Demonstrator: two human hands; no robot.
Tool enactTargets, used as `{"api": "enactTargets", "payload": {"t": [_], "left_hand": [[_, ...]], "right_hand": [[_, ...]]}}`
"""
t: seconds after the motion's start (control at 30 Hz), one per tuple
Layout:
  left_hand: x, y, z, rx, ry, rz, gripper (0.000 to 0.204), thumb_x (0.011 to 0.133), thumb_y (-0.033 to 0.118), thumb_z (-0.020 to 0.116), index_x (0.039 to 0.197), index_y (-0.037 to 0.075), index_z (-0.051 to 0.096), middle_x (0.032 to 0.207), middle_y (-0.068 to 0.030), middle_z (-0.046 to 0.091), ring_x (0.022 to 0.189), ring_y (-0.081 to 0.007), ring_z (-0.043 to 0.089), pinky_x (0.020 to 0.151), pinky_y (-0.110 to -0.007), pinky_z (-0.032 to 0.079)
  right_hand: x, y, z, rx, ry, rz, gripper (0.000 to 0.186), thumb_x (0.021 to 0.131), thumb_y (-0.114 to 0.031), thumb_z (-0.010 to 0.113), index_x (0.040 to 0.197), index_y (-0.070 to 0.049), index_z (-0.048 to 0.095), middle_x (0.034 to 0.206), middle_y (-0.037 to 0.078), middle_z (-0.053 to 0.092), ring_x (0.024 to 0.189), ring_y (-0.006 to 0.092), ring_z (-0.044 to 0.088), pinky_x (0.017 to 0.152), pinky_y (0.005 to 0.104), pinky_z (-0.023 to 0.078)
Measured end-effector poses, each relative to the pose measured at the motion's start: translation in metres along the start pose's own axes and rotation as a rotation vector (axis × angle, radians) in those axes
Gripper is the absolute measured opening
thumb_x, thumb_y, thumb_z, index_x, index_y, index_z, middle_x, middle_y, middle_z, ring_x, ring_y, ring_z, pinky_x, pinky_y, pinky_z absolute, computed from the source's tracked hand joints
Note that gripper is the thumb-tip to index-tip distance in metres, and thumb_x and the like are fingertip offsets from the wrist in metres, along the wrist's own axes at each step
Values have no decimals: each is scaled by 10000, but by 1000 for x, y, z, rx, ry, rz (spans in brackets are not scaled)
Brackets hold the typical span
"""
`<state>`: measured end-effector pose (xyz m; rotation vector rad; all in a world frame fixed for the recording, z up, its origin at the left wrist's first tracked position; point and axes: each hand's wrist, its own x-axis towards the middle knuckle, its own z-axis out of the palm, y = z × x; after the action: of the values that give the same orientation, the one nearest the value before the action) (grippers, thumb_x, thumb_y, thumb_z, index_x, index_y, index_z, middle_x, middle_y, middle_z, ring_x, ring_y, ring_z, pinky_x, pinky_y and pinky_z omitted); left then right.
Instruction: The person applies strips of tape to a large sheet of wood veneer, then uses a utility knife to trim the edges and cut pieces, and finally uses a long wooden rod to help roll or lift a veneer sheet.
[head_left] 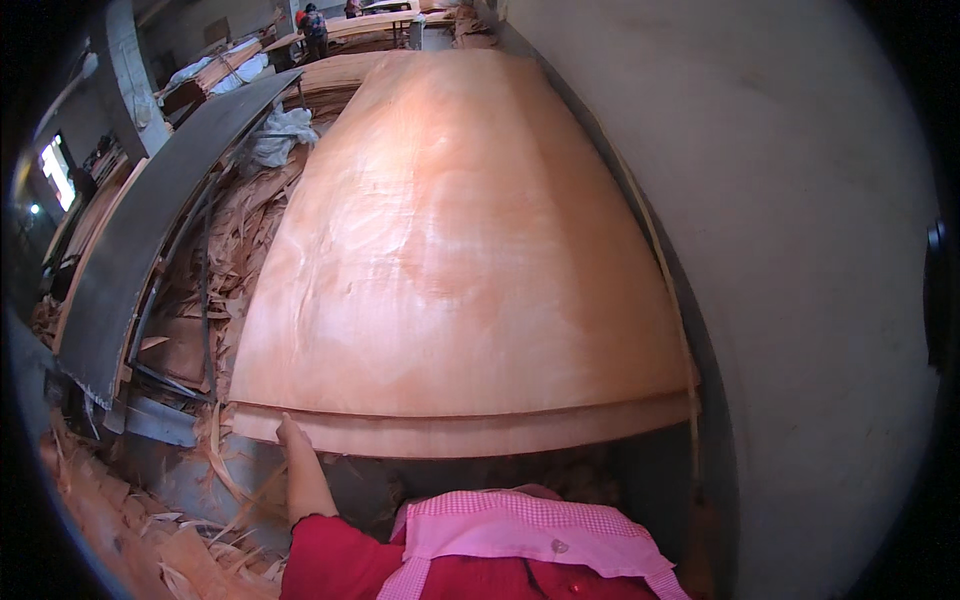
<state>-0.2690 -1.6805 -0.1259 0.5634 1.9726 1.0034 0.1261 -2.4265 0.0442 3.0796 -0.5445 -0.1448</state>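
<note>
A wide, pale orange-tan wood veneer sheet [450,240] stretches away from me, its surface slightly wavy and shiny. Under its front edge a strip of another veneer sheet [480,436] sticks out toward me. My left hand [291,432] is at the front edge, close to the left corner, its fingers closed on the edge of the top sheet. The fingertips are small and partly hidden there. My right hand does not show.
A grey wall [800,250] rises close on the right, with a long thin strip [655,235] along the sheet's right side. To the left stands a long dark-topped table [165,230]. Veneer scraps [195,565] litter the floor. A person [314,32] stands far back.
</note>
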Motion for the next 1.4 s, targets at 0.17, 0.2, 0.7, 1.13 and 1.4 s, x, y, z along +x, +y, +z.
{"api": "enactTargets", "payload": {"t": [0.17,0.2,0.7,1.13,1.4], "left_hand": [[85,41,21,-543,-162,-235,433,800,280,567,1070,-45,469,946,-146,569,802,-285,555,721,-392,465],[89,40,24,-539,-156,-217,440,789,283,578,1063,-46,475,945,-144,573,807,-281,558,725,-388,465],[45,40,2,-540,-292,-52,319,723,197,640,941,-19,553,860,-105,594,772,-226,543,733,-335,436],[259,-24,-405,55,-585,306,260,799,147,594,1008,-6,580,898,-93,618,767,-141,580,688,-265,464],[405,-7,-620,155,-166,36,271,785,165,585,970,-32,599,874,-123,628,814,-184,592,701,-305,464]], "right_hand": [[-69,-93,72,689,-88,-283,346,755,-355,636,831,-17,617,652,85,598,604,191,567,556,332,441],[-80,-112,71,761,-211,-293,341,747,-330,652,857,-11,604,654,81,594,600,159,555,558,314,438],[-336,-407,33,1044,-692,-589,305,774,-263,647,589,-116,453,447,-18,381,336,91,327,324,248,247],[-731,-649,81,1096,-1365,-744,234,829,-274,564,810,-45,515,523,5,422,382,93,377,350,226,297],[-1048,-774,73,1184,-1412,-720,213,827,-256,585,728,-78,520,536,11,413,418,119,413,350,253,303]]}}
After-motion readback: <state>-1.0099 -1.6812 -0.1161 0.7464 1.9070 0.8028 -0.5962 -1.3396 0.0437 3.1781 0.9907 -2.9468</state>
